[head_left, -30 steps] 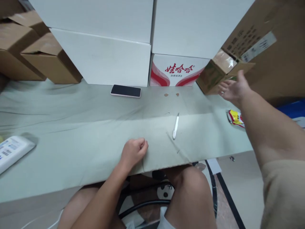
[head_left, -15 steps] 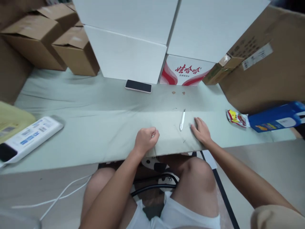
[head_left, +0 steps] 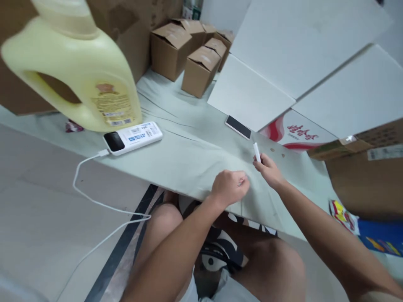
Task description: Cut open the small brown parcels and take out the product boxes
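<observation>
My right hand (head_left: 267, 170) holds a slim white craft knife (head_left: 257, 152) between thumb and fingers, its tip pointing up and away from me. Closed in a fist, my left hand (head_left: 229, 187) rests near the table's front edge. A tiny bluish-grey bit shows between its fingers, too small to name. Beyond the knife lies a flat device with a black face and white rim (head_left: 238, 127), against the white boxes. Two small brown scraps (head_left: 272, 149) are on the cloth past my right hand.
A large yellow jug (head_left: 103, 84) stands at the left, behind a white power bank (head_left: 134, 137) with a cable (head_left: 94, 201) hanging to the floor. Small cardboard boxes (head_left: 197, 75) and white boxes (head_left: 252, 90) line the back. A snack packet (head_left: 343, 216) and blue package (head_left: 380, 237) sit right.
My right hand has picked the craft knife up off the table. The view has swung left, bringing the whole yellow jug and power bank in. My left hand stays closed.
</observation>
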`<state>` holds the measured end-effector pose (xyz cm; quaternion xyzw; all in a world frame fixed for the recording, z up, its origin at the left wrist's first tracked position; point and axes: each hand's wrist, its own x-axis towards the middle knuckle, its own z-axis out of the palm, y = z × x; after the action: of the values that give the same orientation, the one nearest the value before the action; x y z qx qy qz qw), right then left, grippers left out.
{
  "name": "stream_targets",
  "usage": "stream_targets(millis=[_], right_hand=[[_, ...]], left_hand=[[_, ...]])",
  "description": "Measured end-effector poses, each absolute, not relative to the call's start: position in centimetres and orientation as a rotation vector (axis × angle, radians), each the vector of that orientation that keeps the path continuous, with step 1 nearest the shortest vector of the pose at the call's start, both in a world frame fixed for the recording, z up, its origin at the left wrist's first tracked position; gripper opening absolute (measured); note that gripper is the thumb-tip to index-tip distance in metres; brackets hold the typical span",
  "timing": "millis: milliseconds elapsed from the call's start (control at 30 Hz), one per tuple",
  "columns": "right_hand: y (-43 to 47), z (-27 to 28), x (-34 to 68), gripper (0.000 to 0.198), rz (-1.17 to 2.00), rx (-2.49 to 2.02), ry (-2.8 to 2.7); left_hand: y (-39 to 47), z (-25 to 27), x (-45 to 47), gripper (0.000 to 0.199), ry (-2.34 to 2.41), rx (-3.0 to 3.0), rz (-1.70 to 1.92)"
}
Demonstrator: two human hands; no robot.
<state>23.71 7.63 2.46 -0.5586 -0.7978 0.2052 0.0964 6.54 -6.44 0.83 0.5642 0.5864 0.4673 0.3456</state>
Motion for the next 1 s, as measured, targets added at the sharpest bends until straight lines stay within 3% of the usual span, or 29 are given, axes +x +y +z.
stream_targets(millis=[133,267,433,800,867,1000], right_hand=[[12.9,3.9,12.0,0.036,0.537,-1.440,-2.457],[18.8,6.4,-0.9,0.029,0.109,-1.028,-2.623],[22.1,8.9,-9.8,0.045,-0.032,-1.160,-2.658],[22.7,8.1,-10.4,0.056,-0.131,-1.254,-2.721],[21.2,8.1,-9.0,0.056,-0.178,-1.196,-2.753],[17.1,7.6,-1.0,0.053,-0.163,-0.923,-2.773]], left_hand=[[-6.2,0.8,5.6,0.031,1.567,1.404,1.145],[-5.6,0.3,5.1,0.022,1.559,1.455,0.915],[-5.4,0.7,3.5,0.026,1.592,1.436,0.780],[-5.6,0.3,3.8,0.020,1.646,1.382,0.821],[-5.5,0.2,3.6,0.016,1.651,1.346,0.932],[-5.9,-0.2,2.5,0.028,1.712,1.256,1.409]])
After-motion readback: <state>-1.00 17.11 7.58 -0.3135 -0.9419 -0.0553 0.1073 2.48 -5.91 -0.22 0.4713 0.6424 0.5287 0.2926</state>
